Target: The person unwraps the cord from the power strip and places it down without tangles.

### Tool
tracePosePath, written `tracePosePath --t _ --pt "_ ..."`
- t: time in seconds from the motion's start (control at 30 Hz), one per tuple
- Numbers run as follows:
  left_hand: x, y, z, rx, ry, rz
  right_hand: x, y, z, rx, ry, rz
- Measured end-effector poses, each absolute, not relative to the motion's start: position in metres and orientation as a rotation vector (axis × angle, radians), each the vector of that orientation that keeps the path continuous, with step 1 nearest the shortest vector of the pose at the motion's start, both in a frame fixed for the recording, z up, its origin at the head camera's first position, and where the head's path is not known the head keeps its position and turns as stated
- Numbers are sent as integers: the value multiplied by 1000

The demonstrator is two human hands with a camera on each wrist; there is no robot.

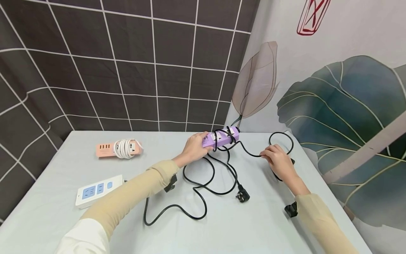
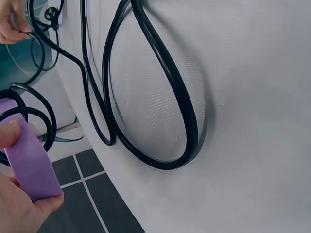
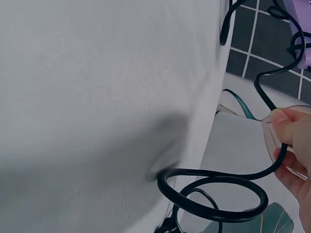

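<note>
From my right hand (image 1: pixel 277 162), whose fingers pinch the black cord (image 3: pixel 218 215), the purple power strip (image 1: pixel 223 140) lies toward ten o'clock, gripped by my left hand (image 1: pixel 193 147), its length pointing almost to three.

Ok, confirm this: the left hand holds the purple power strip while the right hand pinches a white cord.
Not quite: the right hand pinches a black cord, not a white one, as the right wrist view shows. The left hand does hold the purple power strip.

The right wrist view crops the purple power strip (image 3: pixel 303 20), while a sleeve (image 1: pixel 136 188) hides some black cord (image 1: pixel 196 218).
</note>
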State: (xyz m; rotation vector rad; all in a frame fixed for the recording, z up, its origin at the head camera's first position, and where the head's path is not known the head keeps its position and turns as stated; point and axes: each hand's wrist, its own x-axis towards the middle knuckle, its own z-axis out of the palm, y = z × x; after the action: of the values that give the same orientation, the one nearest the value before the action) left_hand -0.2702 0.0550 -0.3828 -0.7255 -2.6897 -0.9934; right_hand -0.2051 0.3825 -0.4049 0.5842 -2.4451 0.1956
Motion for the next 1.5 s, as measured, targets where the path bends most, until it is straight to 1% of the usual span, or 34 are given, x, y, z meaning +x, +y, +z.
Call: tracePosePath --t 0.23,0.93,1.23,1.5 --pt "-271 54 -382 -732 -2662 -979 -210 380 -405 576 -2477 194" --pt "-269 55 -379 -740 -2669 -1009 -230 376 -410 436 -2521 251" --pt "-268 56 -380 -754 -2676 -1036 -236 370 -405 352 -2551 302" --pt "-267 56 -380 -783 -2676 -1045 -244 367 -406 342 -2554 305"
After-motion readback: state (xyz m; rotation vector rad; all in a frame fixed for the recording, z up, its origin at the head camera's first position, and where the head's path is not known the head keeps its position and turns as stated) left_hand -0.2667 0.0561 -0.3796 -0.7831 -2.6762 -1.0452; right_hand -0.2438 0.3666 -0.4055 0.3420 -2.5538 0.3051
